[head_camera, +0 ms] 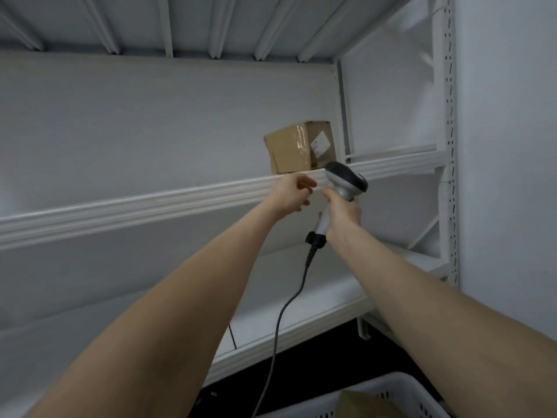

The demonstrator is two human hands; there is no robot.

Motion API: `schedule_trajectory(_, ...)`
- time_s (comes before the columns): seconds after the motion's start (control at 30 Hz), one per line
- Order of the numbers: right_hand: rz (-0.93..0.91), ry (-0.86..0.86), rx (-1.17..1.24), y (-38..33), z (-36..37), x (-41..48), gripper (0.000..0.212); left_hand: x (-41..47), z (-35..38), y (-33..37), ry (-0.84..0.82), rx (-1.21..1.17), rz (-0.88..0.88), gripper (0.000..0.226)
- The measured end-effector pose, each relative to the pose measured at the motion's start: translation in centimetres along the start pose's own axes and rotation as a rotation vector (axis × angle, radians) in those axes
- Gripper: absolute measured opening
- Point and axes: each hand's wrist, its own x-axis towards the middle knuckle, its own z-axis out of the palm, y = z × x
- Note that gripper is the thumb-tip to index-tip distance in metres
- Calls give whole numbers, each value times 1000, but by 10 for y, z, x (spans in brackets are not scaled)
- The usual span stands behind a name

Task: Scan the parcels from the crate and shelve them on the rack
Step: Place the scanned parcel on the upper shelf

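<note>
A brown cardboard parcel (297, 149) with a white label and clear tape sits on the upper shelf of the white rack (150, 203), near its right end. My left hand (291, 191) hovers just below the parcel at the shelf's front lip, fingers loosely curled and holding nothing. My right hand (343, 217) grips the handle of a grey and black barcode scanner (343, 181), its head level with the shelf edge right of the parcel. The scanner's dark cable hangs down between my arms. Another brown parcel (366, 404) lies in the white crate (401, 387) at the bottom.
The rack's perforated right upright (449, 146) stands against a white wall. A lower shelf (301, 321) runs beneath my arms. Dark floor shows between the rack and the crate.
</note>
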Motion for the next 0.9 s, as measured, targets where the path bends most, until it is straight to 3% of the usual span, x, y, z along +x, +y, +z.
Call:
schedule_trajectory(0.1, 61, -28, 42, 16, -17, -14, 11, -28, 17, -12, -52, -20, -47, 31)
schedule_trajectory(0.23, 146, 1, 19, 54, -49, -40, 21, -70, 48, -39, -167, -69, -178, 30)
schedule_trajectory(0.7, 465, 100, -145, 176, -155, -100, 17, -208, 142, -112, -331, -189, -502, 33)
schedule_trajectory(0.9, 687, 103, -214, 230, -194, -111, 18, -266, 183, -159, -460, -125, -668, 40)
